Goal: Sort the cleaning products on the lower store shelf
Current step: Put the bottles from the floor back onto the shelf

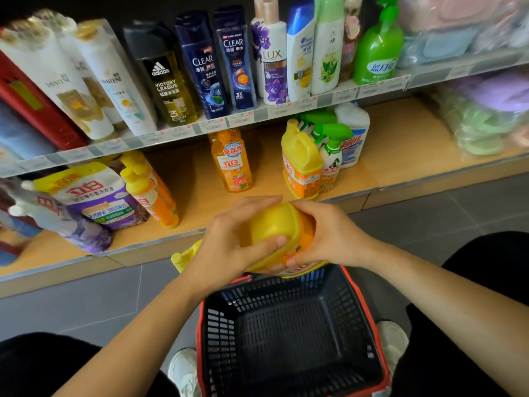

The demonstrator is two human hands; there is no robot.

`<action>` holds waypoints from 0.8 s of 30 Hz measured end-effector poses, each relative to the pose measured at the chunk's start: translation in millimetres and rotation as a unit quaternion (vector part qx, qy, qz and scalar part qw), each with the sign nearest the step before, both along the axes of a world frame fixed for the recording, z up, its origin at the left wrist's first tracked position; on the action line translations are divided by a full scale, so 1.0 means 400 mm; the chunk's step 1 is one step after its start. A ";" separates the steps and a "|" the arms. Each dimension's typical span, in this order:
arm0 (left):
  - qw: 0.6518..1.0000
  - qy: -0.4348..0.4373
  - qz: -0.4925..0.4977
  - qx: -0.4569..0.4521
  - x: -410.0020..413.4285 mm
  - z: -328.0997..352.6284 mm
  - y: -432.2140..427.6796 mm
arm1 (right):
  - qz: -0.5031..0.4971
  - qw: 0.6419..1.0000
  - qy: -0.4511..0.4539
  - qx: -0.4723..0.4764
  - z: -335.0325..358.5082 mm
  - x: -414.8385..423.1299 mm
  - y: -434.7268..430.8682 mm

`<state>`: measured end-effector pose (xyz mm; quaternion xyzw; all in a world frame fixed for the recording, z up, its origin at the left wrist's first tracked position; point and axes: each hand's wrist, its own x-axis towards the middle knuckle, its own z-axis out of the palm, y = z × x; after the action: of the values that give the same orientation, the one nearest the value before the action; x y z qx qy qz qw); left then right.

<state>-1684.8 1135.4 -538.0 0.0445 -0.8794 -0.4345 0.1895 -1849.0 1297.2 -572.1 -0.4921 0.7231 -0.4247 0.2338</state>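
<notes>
Head view, held item: a yellow detergent jug (274, 224) is gripped by both hands, tilted on its side above the far rim of the basket and just in front of the lower shelf edge.
Left hand (226, 247): it is wrapped over the jug's left side, fingers curled across the top and the thumb pressed against the yellow body.
Right hand (329, 233): it is clasped around the jug's right side, fingers laid over the top and the thumb tucked beneath at the orange label.
Jug spout: a yellow cap end (183, 257) is seen sticking out to the left, below the left wrist.
Basket (357, 310): a dark plastic shopping basket with a red rim is set on the grey floor between the person's knees; its inside is seen bare.
Lower shelf (194, 179): a wooden board is seen carrying the cleaning products.
Lower shelf, left: a purple and white refill pouch (94, 199) is leaned beside orange pump bottles (148, 190).
Lower shelf, middle: one orange dish soap bottle (232, 161) is stood upright alone.
Lower shelf, right: a second yellow jug (300, 164) is stood touching green-trigger spray bottles (332, 156), with a white bottle (355, 133) behind them.
Upper shelf (257, 113): shampoo and body wash bottles are lined up in a row.
</notes>
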 end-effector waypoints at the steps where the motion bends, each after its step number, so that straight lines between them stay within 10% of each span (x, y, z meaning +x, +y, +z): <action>1: 1.000 0.020 0.002 -0.013 -0.004 -0.001 0.007 | -0.010 1.000 0.015 0.007 0.001 0.005 -0.002; 10: 0.982 -0.019 -0.076 -0.175 -0.012 -0.008 -0.003 | -0.057 0.995 0.070 0.048 0.011 0.028 0.003; 24: 0.956 0.121 -0.013 -0.268 -0.003 -0.046 0.008 | -0.090 0.989 -0.118 -0.025 0.024 0.017 0.001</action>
<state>-1685.8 1138.8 -556.3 -0.0717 -0.9346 -0.1878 0.2935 -1842.2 1297.7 -562.5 -0.3770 0.7210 -0.5168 0.2664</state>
